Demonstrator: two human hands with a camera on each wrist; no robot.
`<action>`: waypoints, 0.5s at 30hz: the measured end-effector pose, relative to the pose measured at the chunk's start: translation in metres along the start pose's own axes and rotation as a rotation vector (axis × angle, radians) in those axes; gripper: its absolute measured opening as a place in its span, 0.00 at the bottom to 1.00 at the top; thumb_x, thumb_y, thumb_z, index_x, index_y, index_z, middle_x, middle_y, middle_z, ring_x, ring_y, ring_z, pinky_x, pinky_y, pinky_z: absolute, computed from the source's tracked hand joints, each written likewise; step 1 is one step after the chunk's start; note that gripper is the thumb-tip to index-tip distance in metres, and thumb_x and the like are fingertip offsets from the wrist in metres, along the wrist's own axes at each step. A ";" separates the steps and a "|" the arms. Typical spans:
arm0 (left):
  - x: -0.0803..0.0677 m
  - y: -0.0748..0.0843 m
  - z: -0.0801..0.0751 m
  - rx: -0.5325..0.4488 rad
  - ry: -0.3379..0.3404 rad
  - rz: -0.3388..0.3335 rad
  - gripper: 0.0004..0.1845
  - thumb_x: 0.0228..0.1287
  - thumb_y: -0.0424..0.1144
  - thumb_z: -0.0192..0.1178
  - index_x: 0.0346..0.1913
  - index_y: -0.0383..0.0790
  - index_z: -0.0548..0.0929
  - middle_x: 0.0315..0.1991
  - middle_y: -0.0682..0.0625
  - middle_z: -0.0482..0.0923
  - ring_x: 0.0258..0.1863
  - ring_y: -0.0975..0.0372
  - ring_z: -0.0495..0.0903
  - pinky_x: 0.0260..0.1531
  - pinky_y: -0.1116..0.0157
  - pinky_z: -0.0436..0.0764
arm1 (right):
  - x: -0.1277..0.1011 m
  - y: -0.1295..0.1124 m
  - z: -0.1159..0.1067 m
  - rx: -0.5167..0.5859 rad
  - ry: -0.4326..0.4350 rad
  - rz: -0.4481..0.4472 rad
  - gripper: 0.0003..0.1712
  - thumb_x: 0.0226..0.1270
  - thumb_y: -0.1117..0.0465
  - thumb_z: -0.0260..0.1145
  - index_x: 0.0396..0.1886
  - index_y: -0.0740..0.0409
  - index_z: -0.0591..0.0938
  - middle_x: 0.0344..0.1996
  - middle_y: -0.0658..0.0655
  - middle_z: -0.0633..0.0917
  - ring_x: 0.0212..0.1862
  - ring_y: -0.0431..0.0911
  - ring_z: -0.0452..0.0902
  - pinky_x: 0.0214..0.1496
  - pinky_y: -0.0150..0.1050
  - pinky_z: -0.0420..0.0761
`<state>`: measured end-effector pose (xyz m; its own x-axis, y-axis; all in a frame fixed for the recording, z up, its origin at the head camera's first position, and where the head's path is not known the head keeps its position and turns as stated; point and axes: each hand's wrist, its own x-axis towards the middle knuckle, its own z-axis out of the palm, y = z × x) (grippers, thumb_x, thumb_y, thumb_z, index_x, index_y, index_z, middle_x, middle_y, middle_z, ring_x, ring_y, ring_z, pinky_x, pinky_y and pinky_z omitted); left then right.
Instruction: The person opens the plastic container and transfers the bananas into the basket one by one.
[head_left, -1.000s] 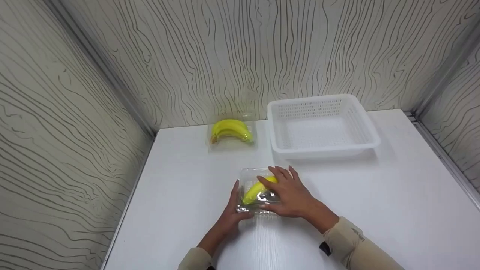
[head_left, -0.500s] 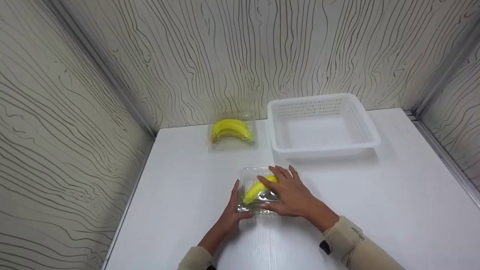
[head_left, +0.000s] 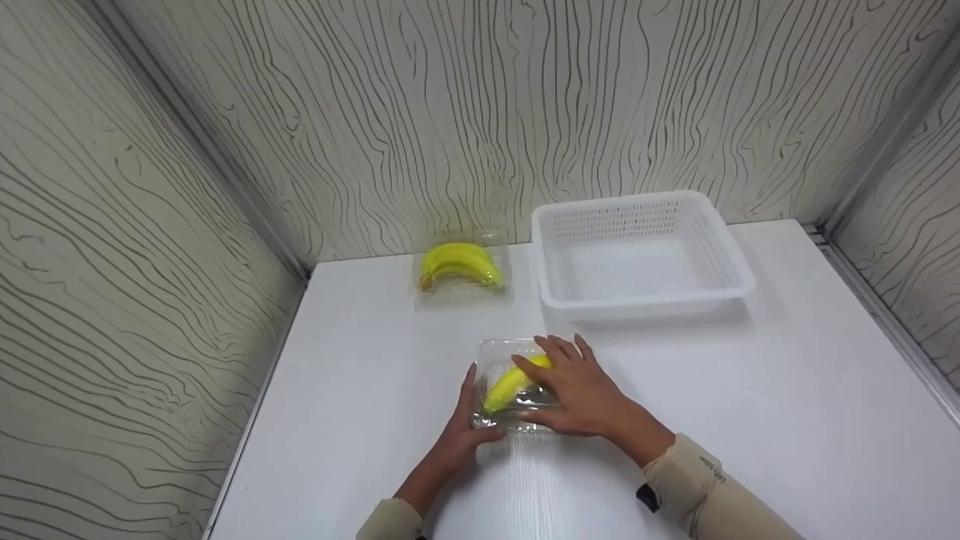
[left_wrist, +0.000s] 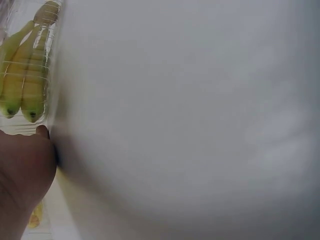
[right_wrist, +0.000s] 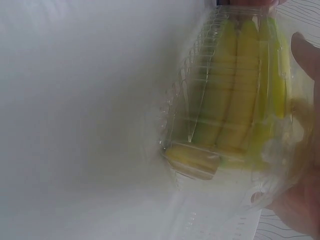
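Near the middle of the white table [head_left: 750, 420] sits a clear plastic clamshell box [head_left: 501, 352], ridged and glossy, with a bunch of yellow bananas [head_left: 510, 384] sealed inside; the right wrist view shows the fruit pressed close against the ribbed transparent wall, green-tinged along the sides. The right hand [head_left: 577, 390] lies over the top of the box, fingers spread and nearly straight across the lid, thumb down on the near edge, a flat pressing hold rather than a curled grip. The left hand [head_left: 459, 435] comes in from the near-left corner, fingers straight along the box's left side and thumb tucked at the near corner; the left wrist view shows only a thumb against the plastic edge. Compared with a second ago, both hands sit in almost the same places on the box, and the box has barely shifted; the slight drift of everything in view reads as the head camera moving. The count: two clamshell boxes of bananas, the second clamshell box [head_left: 459, 264] at the back by the wall, one empty white perforated basket [head_left: 720, 247] just to its right, and two hands at work.
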<state>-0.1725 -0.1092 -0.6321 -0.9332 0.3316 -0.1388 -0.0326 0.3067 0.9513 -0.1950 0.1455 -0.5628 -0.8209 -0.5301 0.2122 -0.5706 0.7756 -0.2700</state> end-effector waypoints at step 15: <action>-0.001 0.000 -0.001 0.011 0.004 0.023 0.65 0.58 0.53 0.68 0.88 0.57 0.34 0.90 0.41 0.34 0.89 0.37 0.37 0.80 0.24 0.40 | 0.000 0.002 -0.001 0.065 -0.021 0.021 0.46 0.67 0.21 0.61 0.78 0.37 0.75 0.78 0.65 0.73 0.80 0.63 0.67 0.81 0.77 0.57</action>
<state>-0.1717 -0.1108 -0.6313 -0.9352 0.3346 -0.1161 -0.0076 0.3086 0.9512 -0.1967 0.1476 -0.5622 -0.8325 -0.5216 0.1868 -0.5531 0.7629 -0.3346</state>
